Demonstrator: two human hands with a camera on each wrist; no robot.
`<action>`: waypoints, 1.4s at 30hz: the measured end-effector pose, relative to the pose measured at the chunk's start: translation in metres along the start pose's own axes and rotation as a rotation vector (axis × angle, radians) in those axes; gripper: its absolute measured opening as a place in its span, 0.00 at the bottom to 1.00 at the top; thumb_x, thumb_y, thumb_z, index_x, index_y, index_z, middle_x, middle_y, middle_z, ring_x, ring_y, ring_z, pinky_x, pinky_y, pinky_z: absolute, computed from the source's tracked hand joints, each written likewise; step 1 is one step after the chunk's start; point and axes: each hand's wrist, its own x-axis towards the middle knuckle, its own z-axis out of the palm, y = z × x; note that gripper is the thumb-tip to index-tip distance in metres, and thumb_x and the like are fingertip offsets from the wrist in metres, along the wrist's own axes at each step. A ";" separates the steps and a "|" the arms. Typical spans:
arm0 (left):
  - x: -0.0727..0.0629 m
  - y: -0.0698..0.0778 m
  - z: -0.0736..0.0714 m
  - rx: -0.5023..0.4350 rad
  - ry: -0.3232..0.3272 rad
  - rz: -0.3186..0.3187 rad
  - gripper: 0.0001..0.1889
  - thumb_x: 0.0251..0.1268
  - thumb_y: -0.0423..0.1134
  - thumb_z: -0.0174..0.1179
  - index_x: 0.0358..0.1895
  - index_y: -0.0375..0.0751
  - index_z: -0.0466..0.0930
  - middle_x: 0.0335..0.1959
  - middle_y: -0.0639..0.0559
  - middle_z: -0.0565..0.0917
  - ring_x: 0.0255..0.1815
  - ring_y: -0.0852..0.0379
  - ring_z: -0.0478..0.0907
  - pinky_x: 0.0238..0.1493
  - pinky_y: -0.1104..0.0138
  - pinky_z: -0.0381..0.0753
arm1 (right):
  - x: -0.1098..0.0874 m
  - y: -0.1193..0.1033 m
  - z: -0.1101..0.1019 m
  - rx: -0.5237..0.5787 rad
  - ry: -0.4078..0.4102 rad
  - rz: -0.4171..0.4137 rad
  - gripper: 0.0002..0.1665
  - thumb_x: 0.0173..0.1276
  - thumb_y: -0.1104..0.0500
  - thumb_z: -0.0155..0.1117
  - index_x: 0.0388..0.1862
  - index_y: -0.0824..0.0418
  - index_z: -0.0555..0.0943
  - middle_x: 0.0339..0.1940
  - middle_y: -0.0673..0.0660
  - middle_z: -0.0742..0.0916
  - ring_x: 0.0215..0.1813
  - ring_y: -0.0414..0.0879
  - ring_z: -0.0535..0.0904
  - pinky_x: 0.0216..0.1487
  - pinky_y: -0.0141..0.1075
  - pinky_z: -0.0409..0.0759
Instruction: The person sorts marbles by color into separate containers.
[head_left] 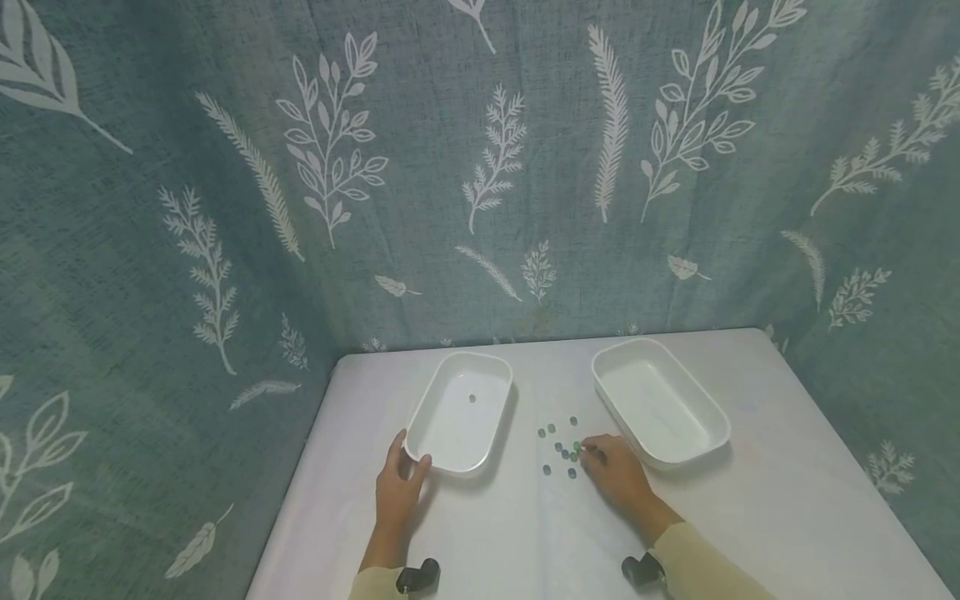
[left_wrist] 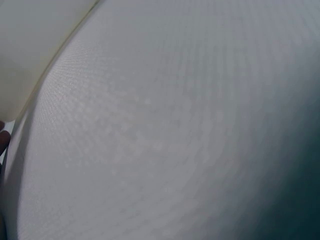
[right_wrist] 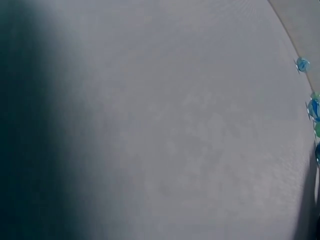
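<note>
Two white rectangular trays stand on the table. My left hand holds the near left corner of the left tray, thumb on the front rim and fingers along the side. One small marble lies inside that tray. Between the trays lie several glass marbles, blue and green, loosely grouped. At the right side of this group my right hand has curled fingers, with the fingertips pinching a green marble. In the right wrist view, clear marbles with coloured swirls, one of them a blue marble, show at the right edge.
The right tray stands just beyond and to the right of my right hand. A white cloth covers the table. Green leaf-patterned fabric hangs behind and along the sides.
</note>
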 end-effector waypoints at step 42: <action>0.000 0.000 0.001 0.007 -0.004 -0.007 0.37 0.63 0.53 0.64 0.73 0.50 0.60 0.72 0.48 0.66 0.73 0.45 0.59 0.71 0.44 0.54 | 0.003 0.001 0.014 -0.120 0.084 -0.057 0.12 0.67 0.54 0.63 0.47 0.56 0.82 0.44 0.51 0.86 0.49 0.48 0.78 0.56 0.45 0.77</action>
